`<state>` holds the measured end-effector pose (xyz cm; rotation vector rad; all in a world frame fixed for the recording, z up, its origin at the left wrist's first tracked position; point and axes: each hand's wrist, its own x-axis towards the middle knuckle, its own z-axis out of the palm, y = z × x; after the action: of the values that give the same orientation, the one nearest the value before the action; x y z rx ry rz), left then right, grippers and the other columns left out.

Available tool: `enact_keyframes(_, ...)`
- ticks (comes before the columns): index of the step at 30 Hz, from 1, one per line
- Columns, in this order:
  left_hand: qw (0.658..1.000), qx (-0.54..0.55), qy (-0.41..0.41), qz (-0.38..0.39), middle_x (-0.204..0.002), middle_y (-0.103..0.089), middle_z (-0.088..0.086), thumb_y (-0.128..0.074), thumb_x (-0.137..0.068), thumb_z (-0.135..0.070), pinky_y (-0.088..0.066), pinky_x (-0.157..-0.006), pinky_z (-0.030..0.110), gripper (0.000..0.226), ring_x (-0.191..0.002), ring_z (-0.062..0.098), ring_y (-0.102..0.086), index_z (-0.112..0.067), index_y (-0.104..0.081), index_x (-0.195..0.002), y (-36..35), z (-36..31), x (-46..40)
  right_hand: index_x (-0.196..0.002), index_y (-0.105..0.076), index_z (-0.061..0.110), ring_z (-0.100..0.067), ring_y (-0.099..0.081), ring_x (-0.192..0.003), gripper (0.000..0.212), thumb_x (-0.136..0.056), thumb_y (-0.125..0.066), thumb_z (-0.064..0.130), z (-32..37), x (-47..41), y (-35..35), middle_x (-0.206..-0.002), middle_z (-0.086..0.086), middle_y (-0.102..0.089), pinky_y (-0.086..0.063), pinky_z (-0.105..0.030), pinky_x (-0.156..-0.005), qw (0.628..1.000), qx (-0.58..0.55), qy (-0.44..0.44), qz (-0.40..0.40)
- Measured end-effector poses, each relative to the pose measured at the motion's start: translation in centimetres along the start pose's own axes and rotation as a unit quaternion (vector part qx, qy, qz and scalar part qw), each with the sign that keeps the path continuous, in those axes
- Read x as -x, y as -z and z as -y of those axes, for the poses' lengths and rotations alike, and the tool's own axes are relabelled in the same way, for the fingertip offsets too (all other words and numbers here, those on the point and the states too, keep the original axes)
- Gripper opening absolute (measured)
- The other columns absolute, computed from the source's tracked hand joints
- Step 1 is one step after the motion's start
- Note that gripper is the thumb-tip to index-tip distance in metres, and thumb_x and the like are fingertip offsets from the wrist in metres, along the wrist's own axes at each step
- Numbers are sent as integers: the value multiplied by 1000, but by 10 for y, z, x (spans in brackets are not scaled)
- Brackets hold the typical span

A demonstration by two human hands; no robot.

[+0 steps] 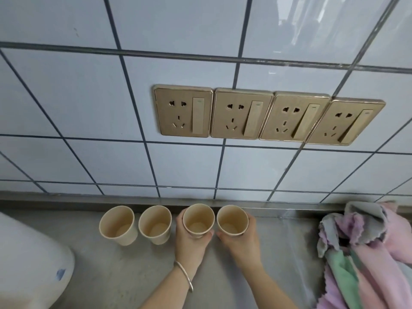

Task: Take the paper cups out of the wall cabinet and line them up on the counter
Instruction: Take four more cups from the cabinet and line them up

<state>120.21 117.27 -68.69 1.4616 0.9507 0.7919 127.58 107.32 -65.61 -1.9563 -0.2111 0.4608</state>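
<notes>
Gripping one paper cup each, both hands work at the far edge of the counter. The left hand is wrapped around the third cup, thumb on its left wall and fingers curled about the near and right side; a silver bangle sits on that wrist. The right hand is clamped on the fourth cup, fingers around its right wall and thumb at its near base. Whether either held cup rests fully on the surface cannot be told.

Left of the hands, the second cup stands upright and free, just beside the third. The first cup stands upright further left, near the second but apart from it. All four cups form a row along the metal backsplash strip. Each cup is open-topped, tan, and its interior shows a bare bottom.

Outward: a heap of pink, grey and green cloths lies on the counter at the right, well apart from the row. A white rounded object occupies the near left. On the tiled wall above, four gold socket plates sit side by side.
</notes>
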Motion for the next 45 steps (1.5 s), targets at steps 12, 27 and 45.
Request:
enact_keyframes(12,992,5,122,6,-141,-41,15,-82,-58,4,-37,-103,33,102,-127,27,-46,-12,-27,-143,15,4,17,-134,-40,16,-18,-53,-110,80,-65,-80,21,-29,16,9,-121,-3,-53,-45,-29,-91,998,46,-44,12)
enact_keyframes(27,985,1,125,115,-132,-49,15,-76,-71,-4,-46,-93,35,76,-101,19,-57,-11,-36,-135,87,-63,101,-134,-39,10,-18,-52,-100,70,-76,-74,28,-1,152,17,-117,-8,-54,-44,-31,-87,993,2,-84,-83)
enact_keyframes(45,794,-23,19,607,-109,-56,0,-67,-82,-13,-44,-77,22,52,-92,12,-55,-11,-44,-128,76,-164,449,-135,-35,16,-15,-54,-96,63,-83,-66,35,-35,509,212,-111,0,-53,-43,-23,-72,859,-134,-113,-480)
